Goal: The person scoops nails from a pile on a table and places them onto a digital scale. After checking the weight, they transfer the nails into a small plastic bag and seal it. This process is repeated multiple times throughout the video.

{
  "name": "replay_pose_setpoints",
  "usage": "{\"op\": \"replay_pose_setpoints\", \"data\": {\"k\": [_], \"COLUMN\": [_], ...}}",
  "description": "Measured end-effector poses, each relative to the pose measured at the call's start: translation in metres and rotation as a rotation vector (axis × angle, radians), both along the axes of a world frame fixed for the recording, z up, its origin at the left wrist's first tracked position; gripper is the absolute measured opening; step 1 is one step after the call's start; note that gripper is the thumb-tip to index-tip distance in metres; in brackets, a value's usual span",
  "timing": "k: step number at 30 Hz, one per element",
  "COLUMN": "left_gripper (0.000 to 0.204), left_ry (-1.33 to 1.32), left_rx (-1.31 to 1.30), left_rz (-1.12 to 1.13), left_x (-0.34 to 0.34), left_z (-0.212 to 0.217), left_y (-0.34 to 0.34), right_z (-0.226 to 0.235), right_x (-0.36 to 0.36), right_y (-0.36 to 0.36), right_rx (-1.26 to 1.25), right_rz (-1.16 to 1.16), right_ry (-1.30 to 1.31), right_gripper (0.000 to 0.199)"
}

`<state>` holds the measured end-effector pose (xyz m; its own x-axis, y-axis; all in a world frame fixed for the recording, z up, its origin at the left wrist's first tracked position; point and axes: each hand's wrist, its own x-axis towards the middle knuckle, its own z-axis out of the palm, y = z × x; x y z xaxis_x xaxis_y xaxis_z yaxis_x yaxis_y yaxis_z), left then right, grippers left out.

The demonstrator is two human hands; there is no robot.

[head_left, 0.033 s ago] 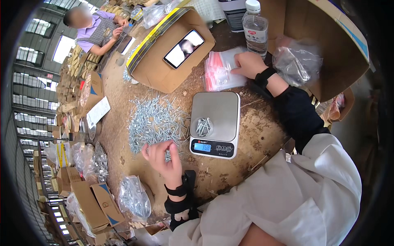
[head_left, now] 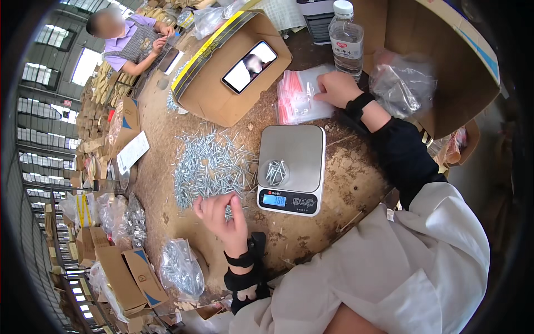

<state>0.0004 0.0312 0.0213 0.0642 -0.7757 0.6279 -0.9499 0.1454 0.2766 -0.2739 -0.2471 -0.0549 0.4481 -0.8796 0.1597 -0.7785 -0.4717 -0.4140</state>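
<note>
My left hand (head_left: 222,217) is at the near edge of a pile of silver screws (head_left: 208,167), its fingers loosely bent and the thumb apart, with nothing visible in it. My right hand (head_left: 339,89) rests on a stack of clear zip bags with red-tinted edges (head_left: 297,97), thumb and fingertips pinched at a bag's right side. Between the hands lies a digital scale (head_left: 300,147) with a lit display. A small clear round dish (head_left: 285,179) on its plate holds several screws (head_left: 275,172).
Beyond the pile, a phone (head_left: 249,67) leans in a cut cardboard box (head_left: 214,103). A water bottle (head_left: 346,44) stands behind the zip bags, and crumpled plastic (head_left: 403,86) lies by a large carton (head_left: 461,67). Bagged screws (head_left: 182,270) sit near left. Another person (head_left: 133,42) works across the table.
</note>
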Motion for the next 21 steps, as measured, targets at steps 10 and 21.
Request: {"op": "replay_pose_setpoints", "data": {"k": [10, 21], "left_gripper": [0.015, 0.019], "left_ry": [0.580, 0.576], "left_rx": [0.055, 0.297], "left_rz": [-0.185, -0.460], "left_x": [-0.035, -0.025], "left_z": [0.009, -0.008], "left_y": [0.004, 0.019], "right_z": [0.096, 0.088], "right_x": [0.047, 0.065], "right_y": [0.121, 0.164], "right_rx": [-0.254, -0.111], "right_rz": [0.522, 0.840], "right_ry": [-0.518, -0.488], "right_gripper": [0.014, 0.019]}}
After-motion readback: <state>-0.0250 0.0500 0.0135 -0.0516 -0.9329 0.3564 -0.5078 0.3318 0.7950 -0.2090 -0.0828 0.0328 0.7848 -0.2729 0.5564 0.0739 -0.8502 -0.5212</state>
